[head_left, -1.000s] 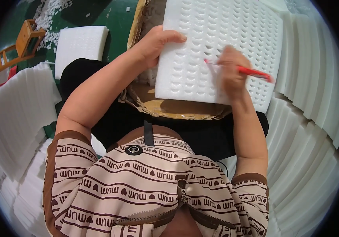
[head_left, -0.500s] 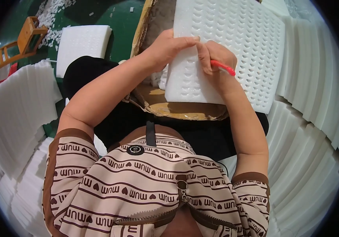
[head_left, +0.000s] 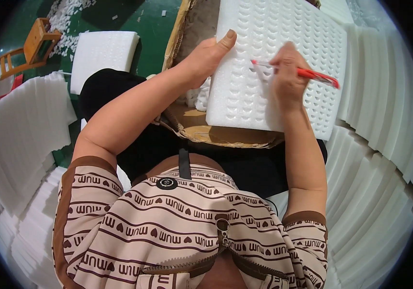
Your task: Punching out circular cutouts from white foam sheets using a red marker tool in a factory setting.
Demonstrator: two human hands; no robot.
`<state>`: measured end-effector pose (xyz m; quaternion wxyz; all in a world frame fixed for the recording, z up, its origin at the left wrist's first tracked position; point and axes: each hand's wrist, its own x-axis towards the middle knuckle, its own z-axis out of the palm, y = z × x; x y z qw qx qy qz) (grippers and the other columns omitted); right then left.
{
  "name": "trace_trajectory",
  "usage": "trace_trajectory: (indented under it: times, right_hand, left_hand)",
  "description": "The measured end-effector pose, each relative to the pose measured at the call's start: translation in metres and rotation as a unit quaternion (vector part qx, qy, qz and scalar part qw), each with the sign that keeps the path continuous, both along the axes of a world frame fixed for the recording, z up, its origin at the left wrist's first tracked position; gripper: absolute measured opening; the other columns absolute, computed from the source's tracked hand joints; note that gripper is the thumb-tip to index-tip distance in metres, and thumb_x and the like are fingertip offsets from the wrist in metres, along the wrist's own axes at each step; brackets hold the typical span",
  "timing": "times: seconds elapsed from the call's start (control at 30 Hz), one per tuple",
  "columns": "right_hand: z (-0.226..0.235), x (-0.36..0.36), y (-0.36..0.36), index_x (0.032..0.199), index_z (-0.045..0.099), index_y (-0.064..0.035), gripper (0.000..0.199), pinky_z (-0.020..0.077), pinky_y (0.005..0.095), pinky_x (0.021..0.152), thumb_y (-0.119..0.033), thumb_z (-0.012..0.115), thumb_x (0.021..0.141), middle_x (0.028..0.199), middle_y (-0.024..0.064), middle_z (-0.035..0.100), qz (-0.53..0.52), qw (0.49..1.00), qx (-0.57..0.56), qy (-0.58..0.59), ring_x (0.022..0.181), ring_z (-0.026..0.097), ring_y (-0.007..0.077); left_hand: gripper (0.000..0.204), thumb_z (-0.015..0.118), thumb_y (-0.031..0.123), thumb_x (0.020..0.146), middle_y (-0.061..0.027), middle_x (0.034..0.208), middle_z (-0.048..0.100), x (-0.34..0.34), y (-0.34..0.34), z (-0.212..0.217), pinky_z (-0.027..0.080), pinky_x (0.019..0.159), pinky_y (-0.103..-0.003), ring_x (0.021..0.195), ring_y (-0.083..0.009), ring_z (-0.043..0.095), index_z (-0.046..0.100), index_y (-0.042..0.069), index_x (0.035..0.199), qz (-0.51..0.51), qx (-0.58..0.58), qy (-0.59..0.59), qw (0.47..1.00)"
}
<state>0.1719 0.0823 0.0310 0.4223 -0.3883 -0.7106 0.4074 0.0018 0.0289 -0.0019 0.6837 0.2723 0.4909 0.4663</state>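
Foam panel: the white panel (head_left: 245,91), pitted with rows of small crescent cuts, lies over the cardboard box in front of the seated person, its near edge inside the box's front rim and its right side reaching toward the stacked sheets.
Left hand: the left hand (head_left: 206,58) has the panel by its left edge, thumb flat on the upper face, the other fingers out of my sight below the edge; a narrow grip, with foam between.
Right hand: the right hand (head_left: 289,77) is over the middle of the panel, fingers closed around a red pen.
Pen: the red pen (head_left: 318,77) sticks out on both sides of the fist, red end to the right, clear stretch and red tip to the left; from where I stand I can't tell whether that tip touches the foam.
Box: the cardboard box (head_left: 235,139) has worn brown edges, and white foam scraps (head_left: 198,98) show inside, left of the panel.
Green floor: on the floor (head_left: 148,29) a second foam block (head_left: 103,58) lies near the left knee, with a small wooden chair (head_left: 37,43) and a scatter of white bits (head_left: 64,19) beyond.
Stacks: piled white sheets stand at the left (head_left: 23,139) and right (head_left: 380,82).
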Motion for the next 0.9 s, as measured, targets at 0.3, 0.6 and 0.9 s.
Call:
trace_trajectory:
  times: [0.3, 0.6, 0.9]
  right_hand:
    - [-0.008, -0.020, -0.006, 0.064, 0.055, -0.0014, 0.019, 0.0355, 0.0262, 0.049, 0.000, 0.053, 0.083, 0.060, 0.0050, 0.051, 0.091, 0.990, 0.110, -0.005, 0.052, 0.044, 0.0161]
    - [-0.008, -0.009, -0.015, 0.062, 0.053, -0.0022, 0.020, 0.0350, 0.0268, 0.049, 0.003, 0.052, 0.081, 0.060, 0.0042, 0.051, 0.099, 0.990, 0.097, -0.006, 0.051, 0.043, 0.0164]
    - [0.014, 0.010, -0.010, 0.059, 0.050, -0.0041, 0.032, 0.0301, 0.0213, 0.056, -0.008, 0.042, 0.090, 0.065, 0.0021, 0.050, -0.027, 0.989, -0.124, 0.080, 0.058, 0.037, 0.0102]
  left_hand:
    - [0.060, 0.039, 0.056, 0.094, -0.0082, 0.075, 0.058, 0.000, -0.003, -0.002, 0.042, 0.050, -0.022, 0.062, -0.0089, 0.051, 0.056, -0.002, 0.092, -0.058, 0.062, 0.098, 0.992]
    - [0.058, 0.040, 0.054, 0.095, -0.0064, 0.072, 0.057, -0.003, -0.002, 0.008, 0.041, 0.048, -0.022, 0.057, -0.0082, 0.049, 0.057, -0.001, 0.091, -0.069, 0.029, 0.138, 0.988]
    - [0.048, 0.047, 0.047, 0.095, -0.0094, 0.077, 0.061, -0.006, -0.003, 0.005, 0.048, 0.053, -0.023, 0.062, -0.0116, 0.057, 0.056, 0.000, 0.097, -0.016, -0.018, 0.066, 0.997]
